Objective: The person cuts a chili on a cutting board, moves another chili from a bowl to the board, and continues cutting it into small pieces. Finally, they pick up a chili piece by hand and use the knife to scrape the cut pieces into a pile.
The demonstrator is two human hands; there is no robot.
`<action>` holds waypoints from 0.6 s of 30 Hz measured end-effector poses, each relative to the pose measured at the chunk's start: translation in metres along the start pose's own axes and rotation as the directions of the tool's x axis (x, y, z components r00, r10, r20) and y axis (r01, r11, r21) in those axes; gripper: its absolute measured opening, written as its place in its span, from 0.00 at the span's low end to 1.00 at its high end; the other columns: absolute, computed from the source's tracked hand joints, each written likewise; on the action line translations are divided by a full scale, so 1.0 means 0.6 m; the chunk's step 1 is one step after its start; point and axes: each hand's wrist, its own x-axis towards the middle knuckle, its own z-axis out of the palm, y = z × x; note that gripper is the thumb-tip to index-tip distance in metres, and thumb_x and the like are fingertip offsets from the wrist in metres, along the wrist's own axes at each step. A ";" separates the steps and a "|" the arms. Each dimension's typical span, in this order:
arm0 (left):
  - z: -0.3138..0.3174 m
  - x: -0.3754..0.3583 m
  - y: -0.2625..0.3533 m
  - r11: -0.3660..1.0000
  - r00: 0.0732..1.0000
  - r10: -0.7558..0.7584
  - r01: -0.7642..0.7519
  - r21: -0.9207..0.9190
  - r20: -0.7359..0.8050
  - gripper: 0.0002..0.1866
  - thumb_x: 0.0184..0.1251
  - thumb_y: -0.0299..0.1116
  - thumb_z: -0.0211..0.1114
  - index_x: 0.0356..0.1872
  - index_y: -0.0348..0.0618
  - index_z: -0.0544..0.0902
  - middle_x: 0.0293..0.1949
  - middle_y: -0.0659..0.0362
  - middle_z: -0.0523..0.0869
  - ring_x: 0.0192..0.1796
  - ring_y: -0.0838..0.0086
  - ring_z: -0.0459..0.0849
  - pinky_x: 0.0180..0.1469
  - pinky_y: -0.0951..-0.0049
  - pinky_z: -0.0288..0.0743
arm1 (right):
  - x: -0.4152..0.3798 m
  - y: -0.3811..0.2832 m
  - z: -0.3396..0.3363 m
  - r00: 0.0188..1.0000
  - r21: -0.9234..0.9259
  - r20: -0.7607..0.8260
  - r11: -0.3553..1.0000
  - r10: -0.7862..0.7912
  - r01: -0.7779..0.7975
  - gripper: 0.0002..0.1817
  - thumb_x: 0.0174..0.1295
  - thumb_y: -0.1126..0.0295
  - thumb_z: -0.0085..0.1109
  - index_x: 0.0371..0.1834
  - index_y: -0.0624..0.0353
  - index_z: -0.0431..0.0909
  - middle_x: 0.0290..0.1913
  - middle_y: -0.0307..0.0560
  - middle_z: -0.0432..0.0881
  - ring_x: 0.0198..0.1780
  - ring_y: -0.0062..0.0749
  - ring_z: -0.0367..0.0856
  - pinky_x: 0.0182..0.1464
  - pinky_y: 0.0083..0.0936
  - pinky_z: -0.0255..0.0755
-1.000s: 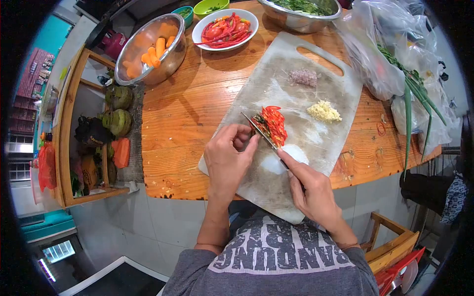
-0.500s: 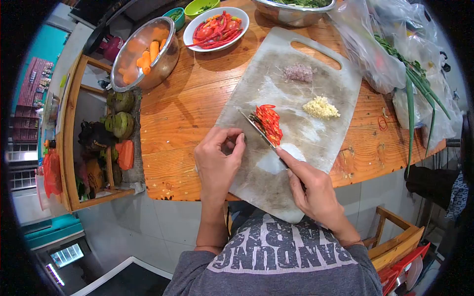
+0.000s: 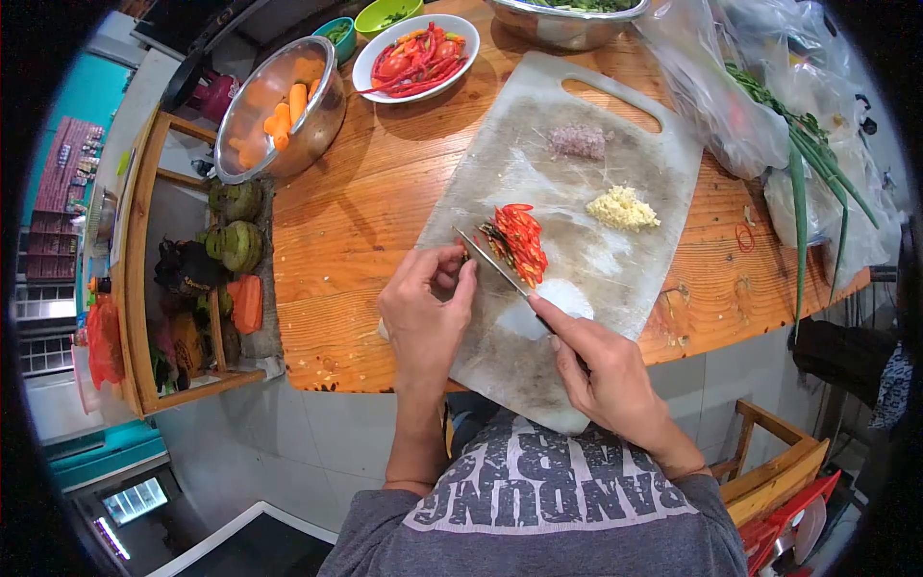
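Observation:
My right hand (image 3: 606, 370) is closed round the handle of a knife (image 3: 497, 266), its blade lying along the left side of a heap of sliced red chili (image 3: 522, 240) on the grey-white cutting board (image 3: 510, 361). My left hand (image 3: 426, 306) is over the board's left edge with its fingers curled and pinched near the knife tip; what they hold, if anything, is too small to name. Farther up the board are a pile of minced pale-yellow pieces (image 3: 623, 208) and a pile of chopped purplish pieces (image 3: 578, 141).
On the wooden table (image 3: 336, 240) stand a steel bowl (image 3: 327, 120) with orange pieces, a white bowl (image 3: 364, 69) of red chilies and tomatoes, and a steel bowl (image 3: 567, 31) of greens. Plastic bags (image 3: 740, 135) and green onions (image 3: 800, 202) lie at the right.
The knife has moved slightly left, away from the chili heap, with my right hand. A small gap now shows between blade and heap. My left hand has barely moved.

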 end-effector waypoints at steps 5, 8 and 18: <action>-0.003 0.003 0.003 0.998 0.998 -0.054 0.054 -0.013 0.018 0.10 0.57 0.25 0.76 0.40 0.36 0.89 0.30 0.58 0.88 0.28 0.80 0.82 0.33 0.77 0.76 | 0.003 -0.018 -0.011 0.992 -0.012 0.082 0.995 0.095 -0.095 0.28 0.66 0.82 0.55 0.71 0.56 0.73 0.37 0.58 0.83 0.33 0.46 0.83 0.38 0.35 0.76; -0.008 0.004 -0.007 0.964 0.982 -0.178 0.188 -0.187 0.068 0.08 0.58 0.24 0.76 0.39 0.36 0.89 0.30 0.59 0.89 0.27 0.81 0.82 0.32 0.78 0.76 | -0.003 -0.011 -0.007 0.997 -0.006 0.035 0.998 0.068 -0.067 0.31 0.65 0.79 0.56 0.73 0.52 0.70 0.32 0.56 0.80 0.30 0.49 0.82 0.35 0.41 0.77; 0.004 -0.005 0.017 0.996 0.995 0.087 -0.087 0.000 0.042 0.08 0.58 0.25 0.74 0.38 0.35 0.89 0.30 0.54 0.86 0.26 0.72 0.85 0.30 0.73 0.77 | -0.010 -0.008 -0.006 1.000 -0.023 0.011 0.999 0.026 -0.026 0.32 0.64 0.78 0.56 0.74 0.51 0.68 0.30 0.54 0.78 0.29 0.50 0.81 0.33 0.44 0.78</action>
